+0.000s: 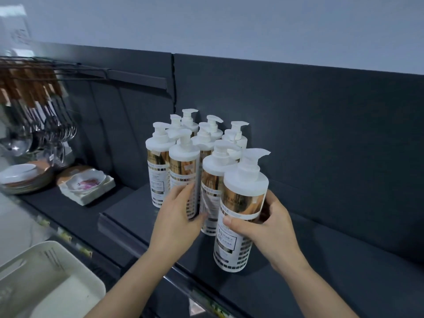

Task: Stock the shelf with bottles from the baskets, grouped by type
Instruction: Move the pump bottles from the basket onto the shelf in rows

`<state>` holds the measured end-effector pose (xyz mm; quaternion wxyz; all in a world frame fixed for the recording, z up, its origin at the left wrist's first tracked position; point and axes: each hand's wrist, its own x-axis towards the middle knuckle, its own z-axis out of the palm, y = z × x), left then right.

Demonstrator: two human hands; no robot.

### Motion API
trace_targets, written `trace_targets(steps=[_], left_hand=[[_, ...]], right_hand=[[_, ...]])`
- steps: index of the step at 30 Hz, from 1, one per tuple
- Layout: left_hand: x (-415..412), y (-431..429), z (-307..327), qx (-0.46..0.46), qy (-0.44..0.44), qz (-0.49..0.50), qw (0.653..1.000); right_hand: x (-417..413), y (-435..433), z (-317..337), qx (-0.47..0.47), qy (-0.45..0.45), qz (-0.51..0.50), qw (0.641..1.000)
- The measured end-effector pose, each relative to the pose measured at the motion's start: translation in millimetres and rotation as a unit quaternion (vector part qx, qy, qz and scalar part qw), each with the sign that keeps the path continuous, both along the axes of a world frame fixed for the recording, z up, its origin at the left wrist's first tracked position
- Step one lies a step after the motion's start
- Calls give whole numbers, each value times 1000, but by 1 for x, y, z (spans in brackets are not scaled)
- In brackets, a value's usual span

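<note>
While right hand [273, 228] grips bottle [243, 203], its fingers [273, 198] apparently wrap behind it.

Ten white-and-gold pump bottles [183, 161], one cream basket [46, 253].

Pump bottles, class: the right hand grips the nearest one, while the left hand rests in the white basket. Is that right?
Not quite. The head view shows the left hand holding a neighbouring bottle, not in the white basket. The right hand does grip the nearest bottle.
</note>
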<state>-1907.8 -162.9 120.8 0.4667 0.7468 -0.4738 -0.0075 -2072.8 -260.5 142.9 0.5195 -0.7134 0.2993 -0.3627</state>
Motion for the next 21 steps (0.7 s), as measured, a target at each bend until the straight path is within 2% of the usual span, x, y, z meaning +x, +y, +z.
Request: trace_targets(steps=[4, 7, 12, 21], left_hand=[[10, 28, -4, 78, 97, -95, 988], [23, 48, -1, 129, 109, -153, 974], [59, 64, -3, 113, 161, -126, 972], [138, 64, -14, 119, 172, -100, 973]], right_hand=[[19, 24, 9, -10, -4, 46, 999], [44, 37, 7, -10, -9, 57, 998], [97, 58, 1, -8, -28, 52, 998], [181, 73, -10, -32, -10, -20, 999]])
